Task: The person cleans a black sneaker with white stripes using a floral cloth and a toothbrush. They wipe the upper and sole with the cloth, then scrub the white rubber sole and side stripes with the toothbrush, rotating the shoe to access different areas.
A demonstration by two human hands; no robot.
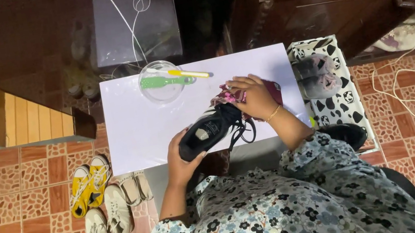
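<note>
Both hands grip a black shoe (210, 131) at the near edge of the white desk (136, 129) — left hand (184, 160) cups its heel, right hand (252, 97) presses a pink cloth (226, 96) on its toe. Farther off sits a clear bowl (160, 82) with brushes.

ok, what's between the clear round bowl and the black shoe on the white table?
Head view: only bare white table separates the clear round bowl from the black shoe.

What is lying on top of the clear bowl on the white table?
Across the clear bowl lie a green brush and a yellow-handled toothbrush. Whether the bowl holds any liquid cannot be told.
</note>
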